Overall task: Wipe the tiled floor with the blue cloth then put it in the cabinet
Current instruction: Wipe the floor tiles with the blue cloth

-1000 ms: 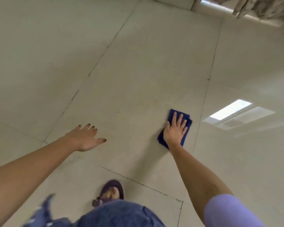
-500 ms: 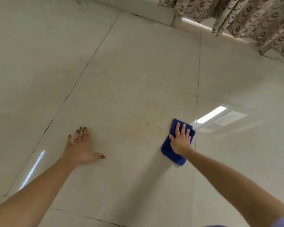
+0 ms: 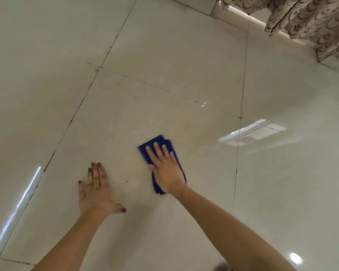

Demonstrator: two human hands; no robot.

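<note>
A folded blue cloth (image 3: 148,148) lies flat on the glossy cream tiled floor (image 3: 164,79), near the middle of the view. My right hand (image 3: 165,167) presses down on it, palm flat and fingers spread, covering most of the cloth. My left hand (image 3: 97,192) rests flat on the bare tile to the left of the cloth, fingers together and thumb out, holding nothing. No cabinet is in view.
A patterned brown and cream curtain (image 3: 309,20) hangs at the top right above a pale skirting ledge (image 3: 241,12). Dark grout lines cross the floor. Window and lamp reflections shine on the tiles at right and lower left.
My right hand has slid the cloth to the left, closer to my left hand. The view has tilted forward, so my foot and clothing have dropped out of sight.
</note>
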